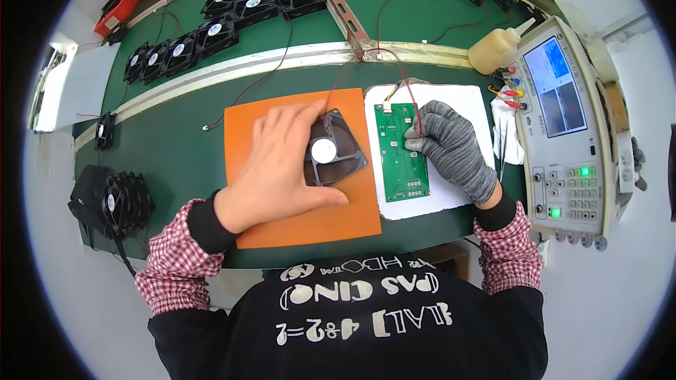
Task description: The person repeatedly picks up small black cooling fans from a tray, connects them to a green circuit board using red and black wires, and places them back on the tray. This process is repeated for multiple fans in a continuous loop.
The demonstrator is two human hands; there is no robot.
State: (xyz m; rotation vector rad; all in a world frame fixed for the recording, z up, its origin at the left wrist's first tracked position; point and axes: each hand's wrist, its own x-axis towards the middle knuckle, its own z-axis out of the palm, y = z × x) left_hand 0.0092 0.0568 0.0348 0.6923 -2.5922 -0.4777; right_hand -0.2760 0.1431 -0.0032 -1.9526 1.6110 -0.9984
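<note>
A black cooling fan [344,146] with a pale hub label lies on an orange mat [310,229]. Around its left side spreads my bare left hand [278,158], thumb out and fingers stretched, the fingertips at the frame's upper left corner. Right of it, a green circuit board [401,169] rests on a white pad [461,200]. My right hand [454,144], in a grey striped glove, pinches the end of a thin red wire [404,70] over the board's right edge. The fingers hide the wire's end. A white plug [387,107] with several wires sits at the board's top.
A test instrument [563,127] with a lit screen stands at right, a yellowish squeeze bottle [496,49] beside it. Tweezers [502,151] lie near a white cloth. Several fans [253,3] sit behind a metal rail [232,58]; more fans [125,200] are stacked at left.
</note>
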